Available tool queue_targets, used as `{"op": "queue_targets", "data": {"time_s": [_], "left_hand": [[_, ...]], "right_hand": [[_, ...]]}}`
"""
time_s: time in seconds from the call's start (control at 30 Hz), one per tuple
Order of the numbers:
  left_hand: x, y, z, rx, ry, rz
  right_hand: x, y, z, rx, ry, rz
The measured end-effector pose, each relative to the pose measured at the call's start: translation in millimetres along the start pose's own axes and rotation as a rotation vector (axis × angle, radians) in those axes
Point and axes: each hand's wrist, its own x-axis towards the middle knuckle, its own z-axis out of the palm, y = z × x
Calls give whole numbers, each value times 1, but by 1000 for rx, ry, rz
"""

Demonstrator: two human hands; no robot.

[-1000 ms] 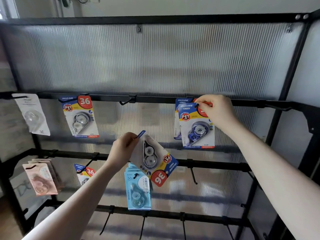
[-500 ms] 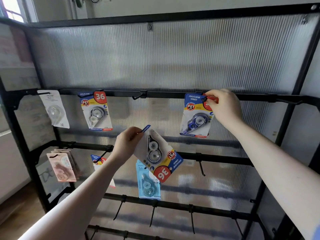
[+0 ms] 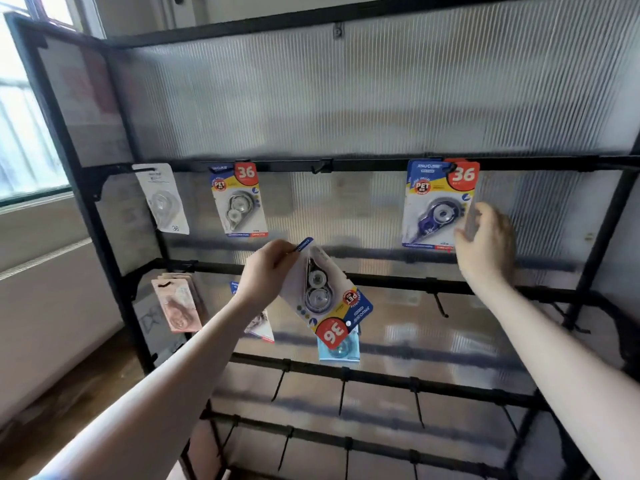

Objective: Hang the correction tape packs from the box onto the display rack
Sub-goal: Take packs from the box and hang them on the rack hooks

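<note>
My left hand (image 3: 265, 273) pinches the edge of a grey correction tape pack (image 3: 323, 296), which hangs upside down and tilted in front of the rack's second rail. A blue correction tape pack (image 3: 438, 206) hangs from a hook on the top rail of the black display rack (image 3: 381, 165). My right hand (image 3: 486, 242) is just right of and below that pack, fingers relaxed, holding nothing. Its fingertips are blurred near the pack's right edge. The box is not in view.
Other packs hang on the rack: a white one (image 3: 162, 199) and a grey one (image 3: 239, 202) on the top rail, pink ones (image 3: 178, 301) and a light blue one (image 3: 339, 349) lower down. A bare hook (image 3: 320, 168) sits mid top rail. A window (image 3: 24, 109) is at the left.
My right hand has let go of the blue pack's top at the hook and dropped to its lower right. The pack now hangs alone. My view has shifted rightward.
</note>
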Motion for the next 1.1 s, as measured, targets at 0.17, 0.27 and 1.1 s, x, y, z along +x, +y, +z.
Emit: {"op": "queue_targets", "data": {"time_s": [0.17,0.27,1.1], "left_hand": [[6,-38,-33,-29,22,19],[11,-71,-58,-34,15,29],[43,-180,-152,-162,152,-24]], "right_hand": [[-54,-41,35,-55,-94,-44],[-81,-73,63,-79,-174,-45],[-166,-217,184,574,-825,246]]}}
